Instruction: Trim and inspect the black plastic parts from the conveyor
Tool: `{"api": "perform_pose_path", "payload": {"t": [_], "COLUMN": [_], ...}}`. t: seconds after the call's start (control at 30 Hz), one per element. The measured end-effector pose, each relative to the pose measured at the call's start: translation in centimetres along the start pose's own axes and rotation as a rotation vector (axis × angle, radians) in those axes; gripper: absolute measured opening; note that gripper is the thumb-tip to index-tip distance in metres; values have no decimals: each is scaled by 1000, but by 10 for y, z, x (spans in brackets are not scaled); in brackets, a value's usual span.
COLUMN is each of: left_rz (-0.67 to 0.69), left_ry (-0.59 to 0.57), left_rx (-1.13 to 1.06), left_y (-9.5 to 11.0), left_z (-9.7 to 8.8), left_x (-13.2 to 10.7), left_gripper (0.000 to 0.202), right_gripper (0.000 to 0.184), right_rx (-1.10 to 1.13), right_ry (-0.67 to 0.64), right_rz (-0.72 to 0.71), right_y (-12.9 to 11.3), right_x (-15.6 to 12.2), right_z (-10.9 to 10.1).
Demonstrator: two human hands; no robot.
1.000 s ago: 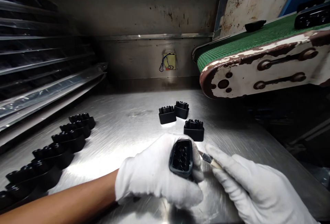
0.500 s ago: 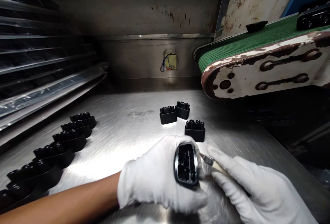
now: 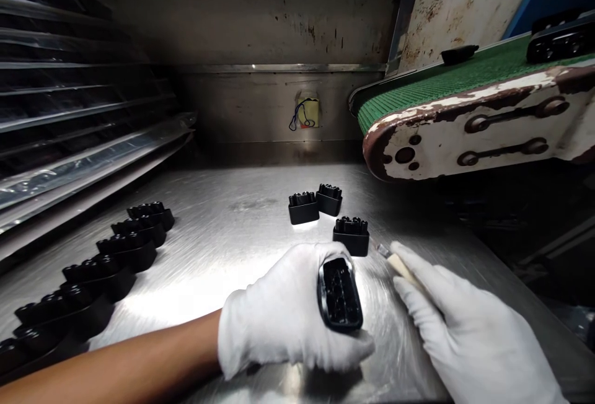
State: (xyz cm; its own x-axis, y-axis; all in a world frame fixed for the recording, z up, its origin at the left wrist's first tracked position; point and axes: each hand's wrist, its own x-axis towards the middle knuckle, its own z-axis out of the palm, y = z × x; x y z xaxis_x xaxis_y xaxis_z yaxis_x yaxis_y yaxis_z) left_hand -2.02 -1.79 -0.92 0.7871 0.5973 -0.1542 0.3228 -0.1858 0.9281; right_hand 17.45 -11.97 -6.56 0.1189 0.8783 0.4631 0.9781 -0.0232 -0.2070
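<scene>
– since a second ago the right hand (image 3: 469, 336) has pulled its small blade (image 3: 393, 258) away from the black plastic part (image 3: 340, 294); before, the tip sat right at the part's edge.

– so the trimming touch looks paused, i'd judge. how is the part held?

– left hand (image 3: 288, 323) in a white glove is wrapped around it, fingers closed on its sides, open hollow face turned up toward the camera. the right hand pinches the blade's pale handle, tip pointing away, just beside the part but not touching.

– and farther out?

– three loose black parts (image 3: 352, 235) stand on the steel table (image 3: 223, 237), the nearest close to the blade tip. a row of black parts (image 3: 111, 264) lines the left side. beyond, a green conveyor belt (image 3: 446, 75) carries more.
</scene>
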Motion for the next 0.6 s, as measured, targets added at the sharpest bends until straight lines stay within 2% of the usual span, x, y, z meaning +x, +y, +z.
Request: {"api": "perform_pose_path", "payload": {"t": [0.13, 0.27, 0.43, 0.5, 0.6], "left_rz": [-23, -9, -4, -13, 23], "left_ry": [17, 5, 43, 48, 49], "left_rx": [44, 71, 127, 180, 238], "left_y": [-6, -5, 3, 6, 9], "left_z": [2, 2, 0, -1, -1], "left_x": [-1, -3, -4, -4, -4], "left_gripper": [23, 21, 22, 22, 20], "right_gripper": [36, 37, 39, 38, 34], "right_rx": [-150, -101, -95, 13, 320], "right_ry": [-35, -88, -114, -72, 34], "right_rz": [136, 152, 175, 172, 116], "right_y": [0, 0, 0, -2, -10], "right_x": [14, 21, 21, 19, 11], "right_z": [1, 1, 2, 1, -6]}}
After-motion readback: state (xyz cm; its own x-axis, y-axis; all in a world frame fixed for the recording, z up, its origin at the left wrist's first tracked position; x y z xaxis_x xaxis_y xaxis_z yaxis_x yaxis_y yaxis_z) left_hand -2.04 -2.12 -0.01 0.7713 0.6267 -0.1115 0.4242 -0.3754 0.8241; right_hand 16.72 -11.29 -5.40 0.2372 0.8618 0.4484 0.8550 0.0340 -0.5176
